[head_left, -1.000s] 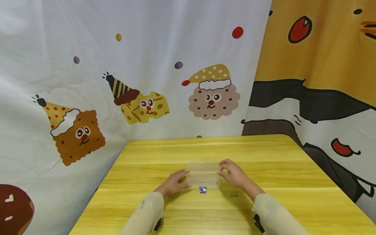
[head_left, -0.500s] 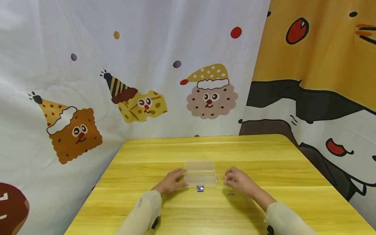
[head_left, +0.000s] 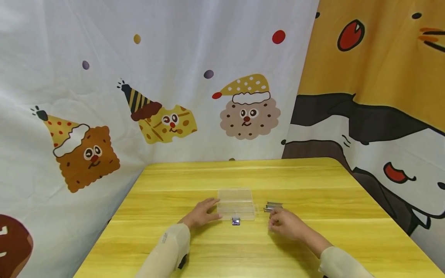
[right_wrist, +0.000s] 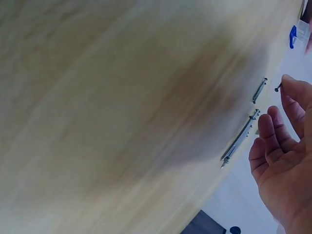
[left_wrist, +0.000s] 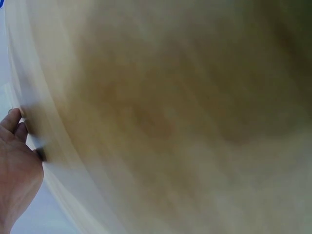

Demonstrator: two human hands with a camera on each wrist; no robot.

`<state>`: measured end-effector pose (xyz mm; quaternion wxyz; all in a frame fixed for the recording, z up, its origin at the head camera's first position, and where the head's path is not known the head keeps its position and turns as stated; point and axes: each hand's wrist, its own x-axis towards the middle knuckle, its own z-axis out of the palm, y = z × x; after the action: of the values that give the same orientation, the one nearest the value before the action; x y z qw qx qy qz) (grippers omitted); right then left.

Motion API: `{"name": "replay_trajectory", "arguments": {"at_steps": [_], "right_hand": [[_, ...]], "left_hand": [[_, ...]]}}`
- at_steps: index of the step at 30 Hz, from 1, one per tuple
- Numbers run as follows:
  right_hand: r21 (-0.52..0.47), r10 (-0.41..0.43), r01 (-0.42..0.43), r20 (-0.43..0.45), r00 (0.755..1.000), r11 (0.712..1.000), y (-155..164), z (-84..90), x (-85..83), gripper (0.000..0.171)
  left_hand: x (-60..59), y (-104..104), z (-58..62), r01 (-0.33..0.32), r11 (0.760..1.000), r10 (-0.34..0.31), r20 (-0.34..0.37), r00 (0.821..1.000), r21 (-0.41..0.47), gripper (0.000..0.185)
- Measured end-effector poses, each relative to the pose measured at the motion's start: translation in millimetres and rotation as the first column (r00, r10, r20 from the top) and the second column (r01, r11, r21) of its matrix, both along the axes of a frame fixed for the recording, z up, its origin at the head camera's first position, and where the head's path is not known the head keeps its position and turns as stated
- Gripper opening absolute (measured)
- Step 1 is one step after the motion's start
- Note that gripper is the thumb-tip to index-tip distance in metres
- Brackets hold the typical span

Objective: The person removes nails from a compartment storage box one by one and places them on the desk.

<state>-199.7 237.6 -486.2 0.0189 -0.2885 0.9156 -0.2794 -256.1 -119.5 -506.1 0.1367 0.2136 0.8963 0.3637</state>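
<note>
Two hands: our left hand (head_left: 201, 213) lies flat, fingers straight, steadying the clear box (head_left: 235, 205) at three o'clock, while our right hand (head_left: 286, 223) pinches a small screw (right_wrist: 278, 88) near the screws (head_left: 273, 207) at twelve o'clock.

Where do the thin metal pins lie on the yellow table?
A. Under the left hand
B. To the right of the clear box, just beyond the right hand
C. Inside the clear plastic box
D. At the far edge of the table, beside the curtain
B: in the head view the metal pins lie on the table right of the clear box, just beyond the right hand.
</note>
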Motion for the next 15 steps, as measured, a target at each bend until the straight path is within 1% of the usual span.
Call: {"name": "replay_trajectory", "arguments": {"at_steps": [5,10,12,15], "right_hand": [[0.047,-0.009,0.009,-0.016,1.000,0.999,1,-1.2,1.6,0.020],[0.027,-0.035,0.034,0.005,0.999,0.999,6,3.5,1.1,0.015],[0.015,-0.063,0.063,0.005,0.998,0.998,8,8.1,-0.5,0.012],[-0.006,-0.151,0.151,-0.019,0.988,0.989,11,16.1,-4.7,0.008]], "left_hand": [[1.5,1,2.4,-0.009,1.000,0.009,0.005,1.000,0.000,0.069],[2.1,4,2.1,-0.013,1.000,0.013,0.027,1.000,0.013,0.070],[2.7,5,3.0,-0.016,1.000,0.015,0.035,0.999,0.017,0.070],[2.3,6,6.3,-0.014,1.000,0.014,0.038,0.999,0.010,0.072]]}}
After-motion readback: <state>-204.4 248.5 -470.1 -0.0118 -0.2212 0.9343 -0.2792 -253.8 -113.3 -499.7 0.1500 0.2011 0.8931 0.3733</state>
